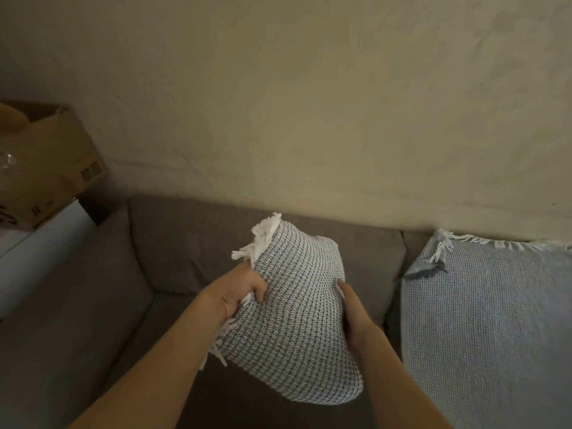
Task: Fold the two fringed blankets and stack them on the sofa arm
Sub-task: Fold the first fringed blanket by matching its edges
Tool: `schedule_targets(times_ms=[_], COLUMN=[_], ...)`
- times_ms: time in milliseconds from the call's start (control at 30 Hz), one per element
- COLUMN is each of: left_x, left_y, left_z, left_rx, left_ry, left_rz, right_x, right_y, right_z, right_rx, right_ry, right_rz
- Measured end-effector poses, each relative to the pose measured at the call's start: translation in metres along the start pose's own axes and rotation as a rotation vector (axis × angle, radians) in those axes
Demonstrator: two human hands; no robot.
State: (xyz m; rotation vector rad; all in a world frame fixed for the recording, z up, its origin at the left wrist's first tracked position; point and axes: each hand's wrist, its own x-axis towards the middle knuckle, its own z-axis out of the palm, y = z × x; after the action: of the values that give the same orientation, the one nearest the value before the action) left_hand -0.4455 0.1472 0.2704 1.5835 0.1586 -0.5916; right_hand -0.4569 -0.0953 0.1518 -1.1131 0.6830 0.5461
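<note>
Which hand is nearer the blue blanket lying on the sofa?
Right. The right hand holds the grey-and-white blanket on the side facing the blue blanket; the left hand grips its far, fringed edge.

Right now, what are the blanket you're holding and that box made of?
The grey-and-white fringed blanket looks like soft woven cotton or similar yarn, matte: bumpy waffle ribs, loose white tassels. The cardboard box is plain brown cardboard, dull, with bent flaps.
</note>
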Motion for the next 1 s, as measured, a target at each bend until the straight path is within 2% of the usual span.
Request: schedule_targets(times_ms=[200,333,533,633,733,1000], left_x=[0.001,0.0,0.012,0.01,0.014,0.03], left_y=[-0.002,-0.001,-0.01,-0.01,-0.014,-0.026], left_z=[-0.006,-0.004,-0.021,-0.027,-0.034,-0.051], left_rx=[-0.091,-0.123,-0.242,-0.356,-0.344,-0.322], left_ry=[0.041,0.047,0.152,0.148,0.116,0.368], left_rz=[-0.053,-0.051,0.004,-0.037,-0.085,-0.211], right_x=[0.003,0.0,-0.004,-0.01,-0.013,-0.028], right_y=[-0.01,-0.005,-0.016,-0.028,-0.04,-0.059], right_z=[-0.004,0.001,0.009,0.012,0.013,0.022], right_rx=[0.044,0.108,0.193,0.177,0.133,-0.007], right_ry=[-0.045,-0.085,-0.116,-0.091,-0.041,-0.088], right_rz=[-0.034,-0.056,-0.083,-0.095,-0.134,-0.322])
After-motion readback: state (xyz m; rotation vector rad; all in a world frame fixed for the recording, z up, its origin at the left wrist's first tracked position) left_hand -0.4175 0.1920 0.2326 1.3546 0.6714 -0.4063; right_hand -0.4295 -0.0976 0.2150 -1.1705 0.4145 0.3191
